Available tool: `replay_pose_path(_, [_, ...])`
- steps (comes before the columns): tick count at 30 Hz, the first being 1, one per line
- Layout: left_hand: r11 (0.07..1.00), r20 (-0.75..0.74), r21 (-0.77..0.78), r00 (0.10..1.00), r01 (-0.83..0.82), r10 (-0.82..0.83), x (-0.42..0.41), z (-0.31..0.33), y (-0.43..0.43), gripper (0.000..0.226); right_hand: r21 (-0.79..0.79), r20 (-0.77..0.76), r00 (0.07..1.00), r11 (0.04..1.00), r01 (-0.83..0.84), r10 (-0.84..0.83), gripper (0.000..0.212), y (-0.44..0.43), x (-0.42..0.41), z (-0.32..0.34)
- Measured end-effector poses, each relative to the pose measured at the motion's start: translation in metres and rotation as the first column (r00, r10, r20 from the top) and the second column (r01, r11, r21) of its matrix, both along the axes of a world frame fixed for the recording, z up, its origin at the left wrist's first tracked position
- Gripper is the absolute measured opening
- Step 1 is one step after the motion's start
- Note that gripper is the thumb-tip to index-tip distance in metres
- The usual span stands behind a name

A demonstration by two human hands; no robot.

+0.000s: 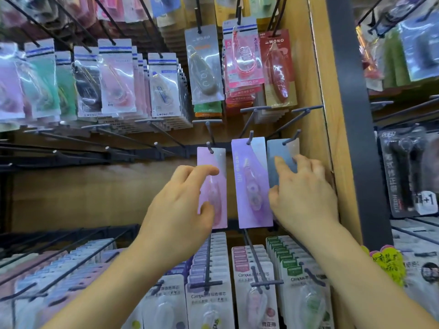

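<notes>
Three correction-tape packs hang side by side on pegs in the middle row: a pink pack (215, 160), a purple pack (249, 184) and a grey-blue pack (281, 150). My left hand (180, 205) pinches the pink pack, forefinger across its front and thumb at its lower left edge. My right hand (306, 193) grips the grey-blue pack, fingers spread on its front and thumb at its left edge, hiding most of it. The purple pack hangs untouched between my hands.
Full pegs of packaged correction tapes hang above (161, 86) and below (254, 293). Bare metal pegs (133, 150) jut out left of the pink pack. A wooden side panel (320, 115) and a dark post (356, 115) close the bay on the right.
</notes>
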State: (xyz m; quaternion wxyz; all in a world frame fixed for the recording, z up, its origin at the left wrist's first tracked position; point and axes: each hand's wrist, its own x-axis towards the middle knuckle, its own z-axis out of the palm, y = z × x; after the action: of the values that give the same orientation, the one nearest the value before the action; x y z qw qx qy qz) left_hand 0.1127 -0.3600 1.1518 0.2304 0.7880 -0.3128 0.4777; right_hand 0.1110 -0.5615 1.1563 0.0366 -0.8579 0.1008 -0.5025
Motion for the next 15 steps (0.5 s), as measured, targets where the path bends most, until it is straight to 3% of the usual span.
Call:
replay_pose_path(2, [1.000,-0.016,0.023,1.000,0.016,-0.016,-0.002,-0.004,-0.001,0.045,0.041,0.054,0.996,0.997,-0.068,0.065,0.058,-0.002,-0.005,-0.003])
replay_pose_path(5, [0.998,-0.057,0.028,0.997,0.053,-0.051,-0.006,-0.013,0.004,0.034,0.067,0.325,0.915,0.959,-0.277,0.241,0.046,-0.003,-0.018,-0.023])
replay_pose_path(8, [0.988,-0.048,-0.037,0.987,0.150,-0.152,-0.013,-0.029,0.015,0.026,0.100,0.413,0.762,0.807,-0.582,0.499,0.032,0.013,-0.046,-0.048])
replay_pose_path(12, [0.953,-0.030,-0.066,0.954,0.295,-0.298,-0.032,-0.066,0.041,0.028,0.204,0.265,0.622,0.587,-0.783,0.737,0.018,0.044,-0.086,-0.079])
replay_pose_path(15, [0.921,-0.086,-0.093,0.919,0.378,-0.385,-0.052,-0.108,0.071,0.025,0.291,0.020,0.613,0.582,-0.759,0.790,0.026,0.063,-0.108,-0.109])
